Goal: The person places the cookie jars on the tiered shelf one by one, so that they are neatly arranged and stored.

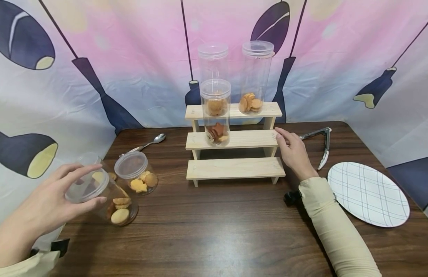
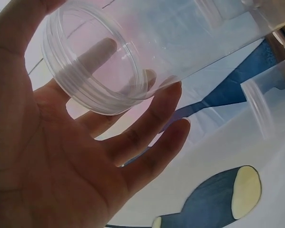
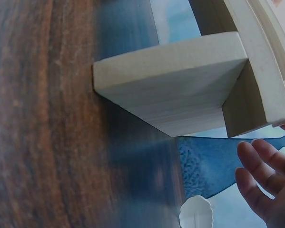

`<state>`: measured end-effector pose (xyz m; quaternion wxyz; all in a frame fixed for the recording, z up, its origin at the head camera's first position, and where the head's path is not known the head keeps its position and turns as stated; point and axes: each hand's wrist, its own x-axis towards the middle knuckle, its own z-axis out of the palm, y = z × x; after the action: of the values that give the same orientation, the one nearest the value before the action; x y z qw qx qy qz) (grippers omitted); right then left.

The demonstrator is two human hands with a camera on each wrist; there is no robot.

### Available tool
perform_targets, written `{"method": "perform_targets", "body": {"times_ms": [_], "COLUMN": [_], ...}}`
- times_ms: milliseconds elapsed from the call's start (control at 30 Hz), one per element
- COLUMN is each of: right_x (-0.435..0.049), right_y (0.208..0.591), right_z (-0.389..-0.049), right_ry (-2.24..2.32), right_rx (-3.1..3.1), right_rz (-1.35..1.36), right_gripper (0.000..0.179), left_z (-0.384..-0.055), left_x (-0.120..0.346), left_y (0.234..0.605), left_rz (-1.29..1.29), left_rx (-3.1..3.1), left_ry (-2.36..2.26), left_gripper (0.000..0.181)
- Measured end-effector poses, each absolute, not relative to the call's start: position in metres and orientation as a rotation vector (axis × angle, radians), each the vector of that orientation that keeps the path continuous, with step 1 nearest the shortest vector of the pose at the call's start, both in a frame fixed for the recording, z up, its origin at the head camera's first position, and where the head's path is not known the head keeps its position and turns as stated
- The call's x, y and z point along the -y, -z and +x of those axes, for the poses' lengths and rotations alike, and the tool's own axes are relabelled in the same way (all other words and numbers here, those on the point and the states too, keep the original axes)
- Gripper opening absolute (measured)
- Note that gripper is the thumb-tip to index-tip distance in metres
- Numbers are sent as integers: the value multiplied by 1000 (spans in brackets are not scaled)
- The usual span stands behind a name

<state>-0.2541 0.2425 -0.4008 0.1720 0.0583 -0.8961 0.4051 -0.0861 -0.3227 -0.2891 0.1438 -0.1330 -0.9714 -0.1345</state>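
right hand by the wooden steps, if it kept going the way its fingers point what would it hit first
Probably the right end of the stepped wooden shelf's middle step: the right hand's fingertips already lie at that edge, though actual contact is unclear.

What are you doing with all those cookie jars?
A person sits at a table with jars of cookies. The left hand grips a tilted jar by its lid end, near another short jar. The right hand rests open against the right end of a wooden step shelf. A jar stands on the middle step and two tall jars on the top one. Tongs, a plate and a spoon lie nearby.
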Motion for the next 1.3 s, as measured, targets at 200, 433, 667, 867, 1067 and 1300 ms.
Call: {"method": "perform_targets", "body": {"times_ms": [200, 433, 667, 867, 1067, 1300], "right_x": [-243, -243, -242, -241, -239, -240], "right_y": [402, 402, 401, 401, 402, 402], "right_z": [-253, -253, -254, -254, -254, -253], "right_ry": [-1155, -1174, -1178, -1182, -1177, -1188], "right_rx": [2545, 2538, 2528, 2524, 2535, 2513], "right_rz": [166, 174, 186, 182, 173, 183], "right_gripper": [54, 56, 54, 53, 54, 53], "left_z": [-82, -81, -93, -106, -115, -132], "left_x": [305, 276, 243, 207, 170, 131], "left_y": [283, 272, 266, 255, 241, 227], "left_rz": [-530, -672, -827, -1068, -1233, -1427], "left_rx": [2710, 2653, 2619, 2566, 2530, 2443], "left_ry": [336, 358, 381, 411, 379, 415], "left_gripper": [85, 84, 80, 72, 72, 69]}}
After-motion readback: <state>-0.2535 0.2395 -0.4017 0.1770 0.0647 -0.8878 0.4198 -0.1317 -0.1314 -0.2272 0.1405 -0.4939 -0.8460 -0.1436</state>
